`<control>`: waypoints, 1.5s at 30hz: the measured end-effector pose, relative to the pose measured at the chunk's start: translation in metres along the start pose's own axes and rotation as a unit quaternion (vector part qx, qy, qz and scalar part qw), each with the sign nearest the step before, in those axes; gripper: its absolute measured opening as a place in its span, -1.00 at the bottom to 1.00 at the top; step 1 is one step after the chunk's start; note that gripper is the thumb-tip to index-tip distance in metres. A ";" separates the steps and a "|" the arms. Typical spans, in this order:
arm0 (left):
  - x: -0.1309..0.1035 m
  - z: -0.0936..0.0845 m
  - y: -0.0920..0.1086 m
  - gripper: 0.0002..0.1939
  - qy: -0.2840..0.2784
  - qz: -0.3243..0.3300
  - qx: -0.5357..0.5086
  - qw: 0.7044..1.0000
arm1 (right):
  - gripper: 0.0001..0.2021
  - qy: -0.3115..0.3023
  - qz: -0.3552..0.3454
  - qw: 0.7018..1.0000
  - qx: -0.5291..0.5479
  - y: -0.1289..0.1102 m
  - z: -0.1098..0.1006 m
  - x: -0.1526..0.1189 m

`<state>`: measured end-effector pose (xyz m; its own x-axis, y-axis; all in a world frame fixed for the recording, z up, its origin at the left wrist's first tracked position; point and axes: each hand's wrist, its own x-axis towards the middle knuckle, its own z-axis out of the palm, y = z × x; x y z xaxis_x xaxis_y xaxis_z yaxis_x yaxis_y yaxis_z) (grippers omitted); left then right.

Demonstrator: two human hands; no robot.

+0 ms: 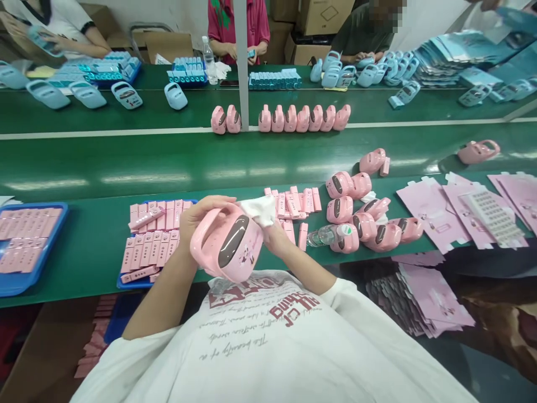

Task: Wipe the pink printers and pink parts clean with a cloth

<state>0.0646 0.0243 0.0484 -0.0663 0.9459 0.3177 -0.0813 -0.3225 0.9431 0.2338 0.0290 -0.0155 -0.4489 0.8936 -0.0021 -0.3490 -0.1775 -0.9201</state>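
My left hand [200, 215] is closed round the side of a pink plastic device with a carry handle [229, 243]. The device is tilted in front of my chest and shows a dark oval panel and a small cartoon print. In my right hand [274, 238] a white cloth [260, 209] is bunched against the device's upper right side; the fingers are partly hidden behind it. Left of my hands, a blue tray [121, 281] holds small pink bar-shaped pieces [146, 249]. More loose pink pieces [296, 201] lie just beyond my right hand.
Several pink devices [339, 210] and a clear bottle [323, 236] lie to the right, beside flat pink printed sheets [428, 210]. Another blue tray [37, 274] stands far left. A row of pink devices [302, 118] lines the belt's far side. Co-workers across handle blue devices [88, 95].
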 end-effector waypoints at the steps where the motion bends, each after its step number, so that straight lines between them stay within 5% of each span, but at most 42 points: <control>1: 0.000 0.003 0.003 -0.86 -0.009 -0.024 -0.037 0.999 | -0.38 -0.015 0.021 0.998 0.051 -0.003 0.004 -0.003; 5: 0.004 0.013 0.009 -0.78 -0.040 -0.108 -0.054 0.992 | -0.23 -0.075 0.073 0.980 0.170 -0.013 0.021 -0.015; 10: 0.003 0.004 -0.012 -0.64 0.006 -0.196 0.065 0.978 | -0.45 0.072 0.139 0.960 0.231 -0.005 0.021 -0.021; 14: -0.024 -0.009 -0.029 -0.60 0.118 -0.209 0.002 0.971 | -0.44 0.196 0.099 0.950 0.222 0.002 0.018 -0.021; 16: -0.041 -0.010 -0.033 -0.49 0.094 -0.214 -0.018 0.972 | -0.40 0.218 0.068 0.952 0.203 0.002 0.021 -0.022; 19: -0.058 -0.006 -0.037 -0.28 0.029 -0.190 0.038 0.981 | -0.30 0.194 -0.008 0.973 0.121 0.000 0.028 -0.021; 24: -0.061 -0.008 -0.026 -0.10 0.035 -0.083 0.145 0.985 | -0.20 0.122 -0.037 0.984 0.125 -0.012 0.024 -0.010; 27: -0.059 -0.011 -0.011 -0.06 0.005 -0.020 0.287 0.958 | -0.17 0.146 -0.040 0.979 0.134 -0.019 0.008 -0.002; 30: -0.061 -0.006 -0.001 -0.10 -0.024 0.025 0.381 0.924 | -0.36 0.159 -0.068 0.985 0.008 -0.019 -0.004 0.000; 35: -0.064 0.002 0.005 0.22 0.006 0.052 0.364 0.930 | -0.48 0.033 -0.079 0.987 -0.133 -0.010 -0.008 0.005; 40: -0.068 0.002 0.005 0.19 0.004 0.055 0.369 0.928 | -0.45 0.044 -0.116 0.975 -0.185 -0.010 -0.003 0.012; 45: -0.073 0.001 -0.007 0.21 0.010 0.030 0.369 0.929 | -0.50 -0.034 -0.195 0.946 -0.255 -0.024 0.014 0.003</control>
<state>0.0715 -0.0421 0.0192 -0.0681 0.9238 0.3768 0.6266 -0.2543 0.7367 0.2296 0.0307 0.0121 -0.4259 0.8178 0.3869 -0.0659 0.3985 -0.9148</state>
